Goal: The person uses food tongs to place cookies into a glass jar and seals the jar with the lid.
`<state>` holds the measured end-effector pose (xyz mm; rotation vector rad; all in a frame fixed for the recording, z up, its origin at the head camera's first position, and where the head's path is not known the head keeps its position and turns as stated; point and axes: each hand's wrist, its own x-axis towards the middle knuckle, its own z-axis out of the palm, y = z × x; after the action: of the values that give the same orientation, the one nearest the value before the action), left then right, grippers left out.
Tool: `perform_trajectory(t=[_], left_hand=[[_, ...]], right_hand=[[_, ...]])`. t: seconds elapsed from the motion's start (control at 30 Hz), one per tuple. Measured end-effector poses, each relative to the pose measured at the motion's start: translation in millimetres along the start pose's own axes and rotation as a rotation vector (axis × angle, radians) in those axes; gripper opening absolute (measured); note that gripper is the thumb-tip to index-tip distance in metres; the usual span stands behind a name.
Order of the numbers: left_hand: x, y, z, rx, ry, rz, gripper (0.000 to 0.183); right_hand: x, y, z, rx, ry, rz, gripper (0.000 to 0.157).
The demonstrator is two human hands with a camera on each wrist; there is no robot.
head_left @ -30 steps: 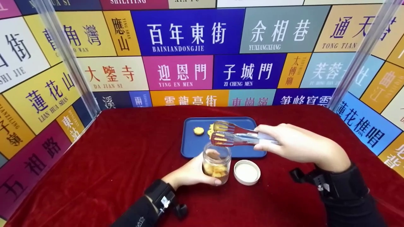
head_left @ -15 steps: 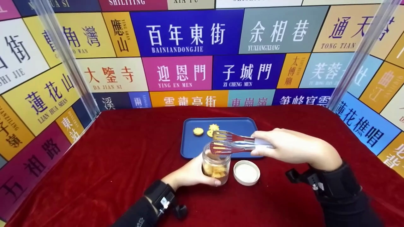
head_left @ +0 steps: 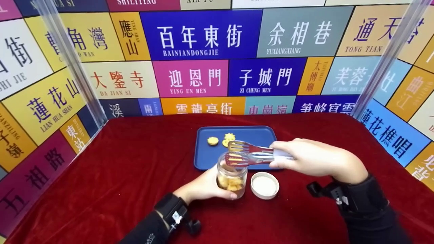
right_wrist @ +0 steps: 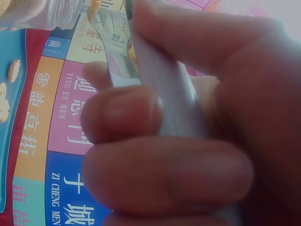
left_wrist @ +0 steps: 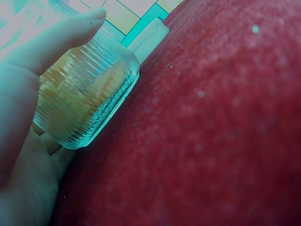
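A: Hands first?
B: Left hand (head_left: 206,184) wraps round a clear glass jar (head_left: 238,172), thumb along its near side. Right hand (head_left: 312,156) grips metal tongs (head_left: 252,158) by the handles, fingers curled over them.
A: Tongs and jar?
B: Slotted heads apart, the lower one over the jar's mouth. Hard to tell from overhead whether it dips inside. Yellow pieces (head_left: 234,185) lie in the jar; the left wrist view shows ribbed glass.
A: Nearby?
B: Off-white lid (head_left: 265,185) on red cloth (head_left: 101,176), just beside the jar. Blue tray (head_left: 204,159) beyond, bearing a round biscuit (head_left: 213,141) and a star-edged one (head_left: 229,136), with another partly behind the tongs.
A: Writing?
B: Plenty, on the patterned backdrop (head_left: 200,54). Dark blue panel: 百年東街, BAINIANDONGJIE. Grey: 余相巷, YUXIANGXIANG. Pink: 迎恩門, YING EN MEN. Another dark blue: 子城門, ZI CHENG MEN. Cream: 大鑒寺, DA JIAN SI. Yellow, far left: 蓮花山, LIAN HUA SHAN.
A: The peach one?
B: TONG TIAN reads clearly; the clear post (head_left: 381,64) crosses the rest.
A: And the right wrist view?
B: YING EN MEN and ZI CHENG MEN again, turned sideways.
A: Clothing?
B: Pale lettering on the left sleeve (head_left: 142,234), too small to read.
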<state>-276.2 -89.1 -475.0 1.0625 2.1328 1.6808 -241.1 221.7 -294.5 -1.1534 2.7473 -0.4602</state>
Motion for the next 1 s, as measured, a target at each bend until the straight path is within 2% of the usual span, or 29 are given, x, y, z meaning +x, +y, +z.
perform_trajectory(t=[0.4, 0.83, 1.0], left_hand=[[0.1, 1.1, 0.0, 0.011, -0.001, -0.008, 0.085], [-0.6, 1.7, 0.8, -0.036, 0.001, -0.018, 0.084], [-0.9, 1.7, 0.5, -0.052, -0.001, -0.031, 0.084]], right_hand=[[-0.7, -1.7, -1.1, 0.003, -0.005, 0.029, 0.035], [-0.1, 1.7, -1.1, 0.105, -0.028, 0.080, 0.040], [-0.4, 1.8, -2.3, 0.114, -0.034, 0.095, 0.042]])
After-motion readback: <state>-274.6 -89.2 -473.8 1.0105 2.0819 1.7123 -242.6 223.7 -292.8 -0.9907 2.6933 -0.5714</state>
